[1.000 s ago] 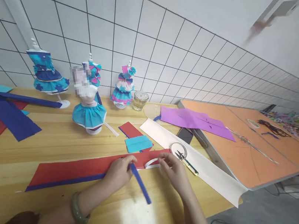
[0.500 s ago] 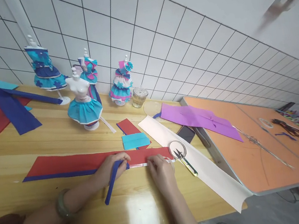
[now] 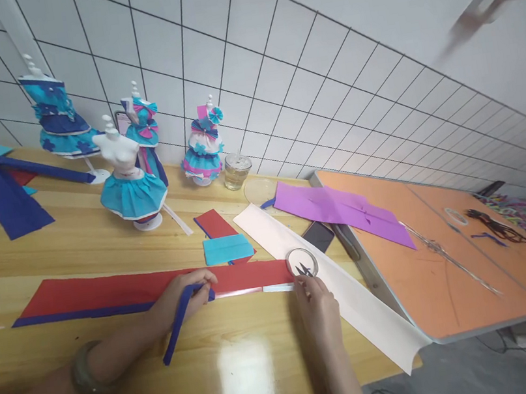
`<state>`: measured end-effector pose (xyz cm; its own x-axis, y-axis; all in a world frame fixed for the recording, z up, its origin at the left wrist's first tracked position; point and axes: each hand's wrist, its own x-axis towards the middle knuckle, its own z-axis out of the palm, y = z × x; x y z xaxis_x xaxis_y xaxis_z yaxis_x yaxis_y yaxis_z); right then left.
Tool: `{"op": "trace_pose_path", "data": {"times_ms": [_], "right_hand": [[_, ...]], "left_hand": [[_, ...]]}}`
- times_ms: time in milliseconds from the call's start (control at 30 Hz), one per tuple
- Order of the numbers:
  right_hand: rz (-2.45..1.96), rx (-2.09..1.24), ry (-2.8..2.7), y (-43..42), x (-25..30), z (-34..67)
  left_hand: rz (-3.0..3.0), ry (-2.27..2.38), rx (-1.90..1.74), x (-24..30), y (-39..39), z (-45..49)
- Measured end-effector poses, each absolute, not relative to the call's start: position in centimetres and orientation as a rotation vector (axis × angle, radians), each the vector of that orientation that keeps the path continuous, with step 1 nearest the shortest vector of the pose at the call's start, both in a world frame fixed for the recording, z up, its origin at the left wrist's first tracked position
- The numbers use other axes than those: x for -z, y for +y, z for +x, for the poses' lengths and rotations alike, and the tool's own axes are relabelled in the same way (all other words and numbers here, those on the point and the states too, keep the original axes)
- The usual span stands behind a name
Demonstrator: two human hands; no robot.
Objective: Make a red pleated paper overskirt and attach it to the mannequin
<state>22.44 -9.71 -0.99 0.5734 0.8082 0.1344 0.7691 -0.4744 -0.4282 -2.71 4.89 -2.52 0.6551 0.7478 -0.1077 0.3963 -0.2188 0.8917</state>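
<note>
On my feed, the left hand [image 3: 182, 298] pinches the blue strip [image 3: 178, 328]; the right hand [image 3: 320, 310] (its grip I cannot tell) is nearer the right end of the crosswise red strip [image 3: 99, 292].

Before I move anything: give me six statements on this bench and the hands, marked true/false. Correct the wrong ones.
1. The left hand holds a blue strip. True.
2. The bangle is on the right wrist. False: it is on the left wrist.
3. The turquoise piece lies underneath the small red piece. False: it lies on top of it.
4. Dark pointed blades show within the ring, close to the right hand. True.
5. The purple sheet stays entirely off the orange tabletop. False: part of it lies over that surface.
6. In this view, the glass stands right of the rightmost dress form. True.
</note>
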Motion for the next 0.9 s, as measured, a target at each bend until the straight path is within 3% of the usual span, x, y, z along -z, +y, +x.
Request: {"op": "trace_pose_path", "data": {"times_ms": [733, 900], "right_hand": [[-2.577, 0.164, -0.906, -13.8, -0.6, 28.8], [-2.167, 0.522, -1.024, -12.3, -1.9, 23.4]], "left_hand": [[1.852, 0.888, -0.436, 2.2, 4.8, -2.3], [1.877, 0.878, -0.458, 2.6, 4.9, -2.3]]}}
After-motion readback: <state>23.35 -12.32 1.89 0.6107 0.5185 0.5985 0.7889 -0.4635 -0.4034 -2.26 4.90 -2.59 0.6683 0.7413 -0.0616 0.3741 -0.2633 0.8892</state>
